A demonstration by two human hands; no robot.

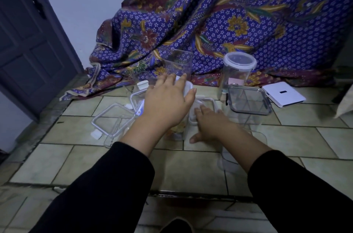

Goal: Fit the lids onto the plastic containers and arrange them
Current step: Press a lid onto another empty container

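My left hand [168, 99] lies palm down, fingers spread, over a white lid [188, 86] on top of a tall clear container [178, 130] at the middle of the tiled floor. My right hand [209, 125] wraps the right side of that container, thumb low near the floor. A square white-rimmed lid [209, 101] shows just behind my right fingers. To the left lies a clear square container with a white-rimmed lid [112, 121]. At the right stand a square container with a grey-rimmed lid [249, 103] and a tall round container with a white lid [239, 62].
An open clear square container [178, 62] stands at the back against a blue patterned cloth [219, 13]. A round clear container [228, 162] sits under my right forearm. A flat white box [283, 94] lies at the right. A dark door [28, 45] is on the left.
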